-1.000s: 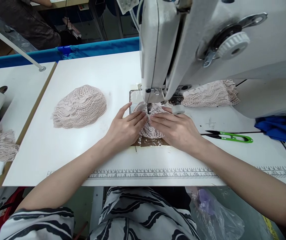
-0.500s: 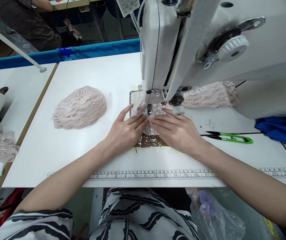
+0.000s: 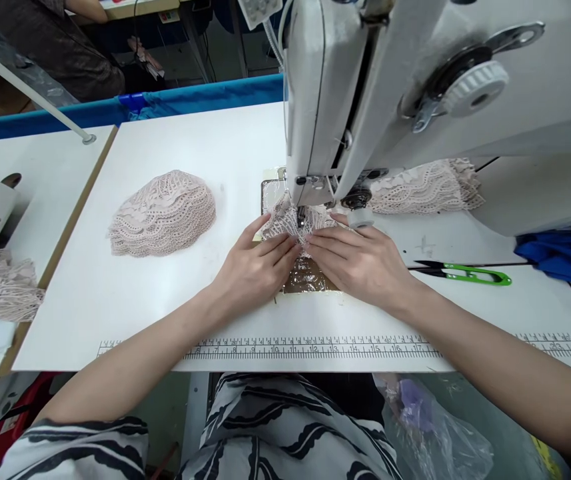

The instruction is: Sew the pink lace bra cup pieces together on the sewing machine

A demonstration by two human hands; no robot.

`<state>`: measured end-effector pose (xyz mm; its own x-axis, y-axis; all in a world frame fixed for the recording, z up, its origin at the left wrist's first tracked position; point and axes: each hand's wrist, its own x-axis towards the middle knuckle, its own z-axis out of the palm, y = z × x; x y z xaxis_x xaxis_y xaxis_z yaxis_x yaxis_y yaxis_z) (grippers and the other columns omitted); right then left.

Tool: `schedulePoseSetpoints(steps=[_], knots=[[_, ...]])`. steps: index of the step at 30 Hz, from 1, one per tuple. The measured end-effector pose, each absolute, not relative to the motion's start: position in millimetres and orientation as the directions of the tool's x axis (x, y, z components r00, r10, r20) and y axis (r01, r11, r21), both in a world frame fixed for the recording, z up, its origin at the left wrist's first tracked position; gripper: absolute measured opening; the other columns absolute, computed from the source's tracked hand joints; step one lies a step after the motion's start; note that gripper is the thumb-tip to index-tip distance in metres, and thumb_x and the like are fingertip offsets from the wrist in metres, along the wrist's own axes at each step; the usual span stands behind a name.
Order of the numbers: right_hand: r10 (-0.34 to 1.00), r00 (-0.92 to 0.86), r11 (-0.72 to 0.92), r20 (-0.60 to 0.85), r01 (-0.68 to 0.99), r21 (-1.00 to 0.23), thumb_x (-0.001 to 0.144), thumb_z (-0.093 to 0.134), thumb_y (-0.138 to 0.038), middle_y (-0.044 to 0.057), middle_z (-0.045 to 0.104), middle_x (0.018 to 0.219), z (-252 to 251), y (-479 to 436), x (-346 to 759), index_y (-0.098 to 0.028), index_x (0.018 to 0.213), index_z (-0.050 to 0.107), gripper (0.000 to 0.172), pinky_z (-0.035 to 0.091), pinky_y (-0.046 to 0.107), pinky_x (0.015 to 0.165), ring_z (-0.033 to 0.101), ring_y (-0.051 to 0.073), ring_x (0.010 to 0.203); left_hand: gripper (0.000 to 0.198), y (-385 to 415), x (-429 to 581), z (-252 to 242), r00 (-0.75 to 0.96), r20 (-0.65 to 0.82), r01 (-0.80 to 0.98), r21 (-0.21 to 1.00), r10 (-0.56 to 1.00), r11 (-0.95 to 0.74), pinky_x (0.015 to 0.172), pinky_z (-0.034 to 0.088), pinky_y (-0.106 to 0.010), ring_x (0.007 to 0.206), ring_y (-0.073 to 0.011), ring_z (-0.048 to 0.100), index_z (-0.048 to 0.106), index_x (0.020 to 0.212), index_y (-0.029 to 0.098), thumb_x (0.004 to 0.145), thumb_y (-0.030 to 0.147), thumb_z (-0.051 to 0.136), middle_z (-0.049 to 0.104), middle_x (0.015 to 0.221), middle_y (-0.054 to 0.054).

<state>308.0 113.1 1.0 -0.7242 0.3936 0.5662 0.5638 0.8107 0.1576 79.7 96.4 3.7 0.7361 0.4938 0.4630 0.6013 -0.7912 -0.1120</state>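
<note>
A pale pink lace piece [image 3: 280,217] lies beneath the needle and presser foot [image 3: 301,215] of a white sewing machine [image 3: 315,87]. My left hand [image 3: 258,267] rests flat on the lace's left side, fingers spread and thumb pointing away from me. On the right side of the lace lies my right hand [image 3: 360,263], palm down with fingers extended, its thumb partly behind the machine's round foot-side part. The fingertips of both hands nearly meet just in front of the presser foot. Brown taped plate [image 3: 310,277] shows between the hands.
Stacked lace [image 3: 162,213] lies left on the white table [image 3: 165,307]; more lace [image 3: 425,188] is behind the machine's head at right. Green snips [image 3: 465,272] and blue cloth [image 3: 560,257] lie right. Another lace bundle [image 3: 8,287] sits far left. A person [image 3: 65,53] is beyond the blue-edged table.
The lace has moved away from me under the presser foot, showing more behind it and less in front. Both hands stay on it, slightly shifted. The whole view has shifted slightly.
</note>
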Motion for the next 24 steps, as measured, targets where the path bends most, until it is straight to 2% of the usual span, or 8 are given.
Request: schedulePoseSetpoints(steps=[6,13,19,24], knots=[[0.401,-0.714,0.810,0.575,0.569,0.142,0.098,0.056,-0.011,0.003,0.077,0.108,-1,115,308,-0.015,0.104,0.073,0.018,0.050,0.036,0.096,0.070,0.017,0.102,0.025,99,80,5,0.739,0.466,0.599,-0.122,0.487,-0.792,0.120,0.038,-0.057,0.110,-0.0213,0.072,0.071,0.115,0.012,0.099,0.012,0.052,0.075,0.115,-0.010],[0.441,-0.711,0.799,0.548,0.589,0.121,0.096,0.055,-0.008,0.005,0.077,0.110,-2,117,306,-0.014,0.105,0.074,0.022,0.049,0.038,0.099,0.070,0.019,0.099,0.029,106,81,4,0.699,0.428,0.644,-0.029,0.573,-0.764,0.122,0.033,-0.061,0.113,-0.0228,0.070,0.070,0.120,0.018,0.100,0.016,0.049,0.074,0.119,-0.008],[0.455,-0.713,0.806,0.534,0.585,0.095,0.094,0.053,-0.009,0.007,0.076,0.113,3,110,306,-0.014,0.107,0.075,0.026,0.048,0.039,0.097,0.067,0.021,0.105,0.028,102,81,4,0.689,0.434,0.660,-0.045,0.580,-0.750,0.121,0.034,-0.062,0.114,-0.0236,0.070,0.070,0.120,0.017,0.102,0.021,0.049,0.073,0.120,-0.009],[0.480,-0.704,0.793,0.524,0.604,0.085,0.094,0.052,-0.007,0.006,0.076,0.111,4,109,306,-0.015,0.105,0.075,0.027,0.048,0.040,0.095,0.066,0.022,0.100,0.028,98,81,4,0.678,0.440,0.668,-0.036,0.588,-0.744,0.122,0.033,-0.061,0.112,-0.0231,0.070,0.071,0.120,0.017,0.102,0.020,0.050,0.074,0.119,-0.008]])
